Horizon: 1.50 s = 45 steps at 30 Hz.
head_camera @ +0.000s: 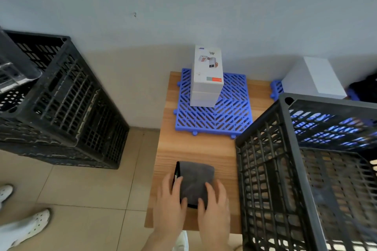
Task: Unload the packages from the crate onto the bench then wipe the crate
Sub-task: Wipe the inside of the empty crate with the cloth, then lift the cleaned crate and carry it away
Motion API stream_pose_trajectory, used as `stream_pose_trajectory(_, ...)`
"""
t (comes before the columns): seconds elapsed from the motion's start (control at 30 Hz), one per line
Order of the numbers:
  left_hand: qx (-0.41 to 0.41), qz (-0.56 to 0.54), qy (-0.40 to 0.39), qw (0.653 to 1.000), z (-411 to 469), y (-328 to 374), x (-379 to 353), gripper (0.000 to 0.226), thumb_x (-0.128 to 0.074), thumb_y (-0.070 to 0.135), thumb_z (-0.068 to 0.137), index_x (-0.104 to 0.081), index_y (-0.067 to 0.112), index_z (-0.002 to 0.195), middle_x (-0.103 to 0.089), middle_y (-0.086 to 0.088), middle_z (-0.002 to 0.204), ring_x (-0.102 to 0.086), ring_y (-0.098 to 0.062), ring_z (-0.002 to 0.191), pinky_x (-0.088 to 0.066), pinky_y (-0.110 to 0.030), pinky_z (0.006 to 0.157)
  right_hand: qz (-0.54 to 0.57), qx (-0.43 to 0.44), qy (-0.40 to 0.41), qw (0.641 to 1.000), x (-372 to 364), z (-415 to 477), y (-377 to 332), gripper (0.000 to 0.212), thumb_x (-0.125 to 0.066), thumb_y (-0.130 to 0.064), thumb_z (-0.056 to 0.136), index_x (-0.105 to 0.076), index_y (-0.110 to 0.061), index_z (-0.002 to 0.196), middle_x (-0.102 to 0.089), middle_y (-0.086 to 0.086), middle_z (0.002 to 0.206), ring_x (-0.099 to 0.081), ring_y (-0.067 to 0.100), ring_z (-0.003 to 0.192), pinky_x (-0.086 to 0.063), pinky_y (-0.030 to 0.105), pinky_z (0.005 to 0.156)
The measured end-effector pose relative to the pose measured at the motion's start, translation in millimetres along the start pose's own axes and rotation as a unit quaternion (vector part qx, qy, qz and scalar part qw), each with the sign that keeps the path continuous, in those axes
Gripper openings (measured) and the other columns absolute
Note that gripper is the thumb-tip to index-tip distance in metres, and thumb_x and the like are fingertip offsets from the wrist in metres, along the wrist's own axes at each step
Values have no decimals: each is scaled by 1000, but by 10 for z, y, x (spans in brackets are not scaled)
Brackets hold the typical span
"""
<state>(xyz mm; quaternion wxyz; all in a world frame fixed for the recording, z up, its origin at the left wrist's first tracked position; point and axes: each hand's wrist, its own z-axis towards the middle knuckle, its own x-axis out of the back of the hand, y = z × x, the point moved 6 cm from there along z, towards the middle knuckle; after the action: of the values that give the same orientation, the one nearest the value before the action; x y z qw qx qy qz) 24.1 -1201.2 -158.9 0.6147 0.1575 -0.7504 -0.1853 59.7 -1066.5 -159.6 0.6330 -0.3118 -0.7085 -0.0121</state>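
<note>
My hands are both down on the folded grey cloth (195, 181). The left hand (169, 199) lies over its left edge and the right hand (214, 206) over its near right corner. The fingers are fairly flat and spread, with the thumbs at the near edge; they press on it rather than close round it, as far as I can see. I judge this is to square the cloth up or gather it for wiping.

The black crate (285, 169) stands just beside the cloth on the right of the counter (193, 149), close enough to reach straight into. The part of its inside I can see holds no packages, so unloading looks done and wiping is the step in hand.

Further back, the stacked white packages (206, 79) sit on a blue grid mat (214, 120), apart from the crate and clear of the wiping. Another white package (314, 79) sits behind the crate, on a second blue mat (276, 87).

Off the counter to the left, other black crates (61, 98) are stacked on the tiled floor (81, 189) against the wall (183, 6). White shoes (30, 224) show at the lower left.
</note>
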Motion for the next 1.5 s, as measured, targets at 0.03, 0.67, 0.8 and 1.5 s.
stream_pose_trajectory(0.03, -58, 35, 13, 998, 29, 29, -57, 79, -89, 27, 52, -64, 23, 127, -53, -6, 141, -57, -23, 121, -53, -33, 87, -6, 42, 15, 999, -57, 23, -18, 67, -81, -27, 67, -56, -25, 130, -43, 3, 145, -46, 20, 124, -47, 35, 95)
stream_pose_trajectory(0.67, -173, 76, -19, 982, 347, -149, 18, 72, -78, 31, 75, -49, 25, 142, -43, 0, 151, -47, -20, 136, -41, -38, 107, -73, 188, -19, 979, 95, 96, -447, 49, -46, -40, 79, -66, -24, 121, -59, -5, 133, -58, 13, 119, -50, 37, 92)
stream_pose_trajectory(0.8, -121, 67, -18, 990, 270, -45, 314, 61, -48, 43, 94, -28, 33, 151, -25, 10, 159, -21, -12, 148, -26, -35, 118, -18, 214, 1, 977, 577, 43, -713, 51, -42, -41, 82, -60, -26, 126, -56, -2, 136, -56, 13, 121, -52, 36, 93)
stream_pose_trajectory(1.5, -89, -89, 231, 965, -892, 1959, 1174, 36, -57, 28, 95, -55, 26, 131, -58, 9, 129, -55, -11, 119, -46, -36, 102, 109, 432, 61, 893, 3264, -771, 274, 55, -42, -35, 100, -20, -32, 150, -8, -11, 159, -12, 11, 145, -15, 26, 116)
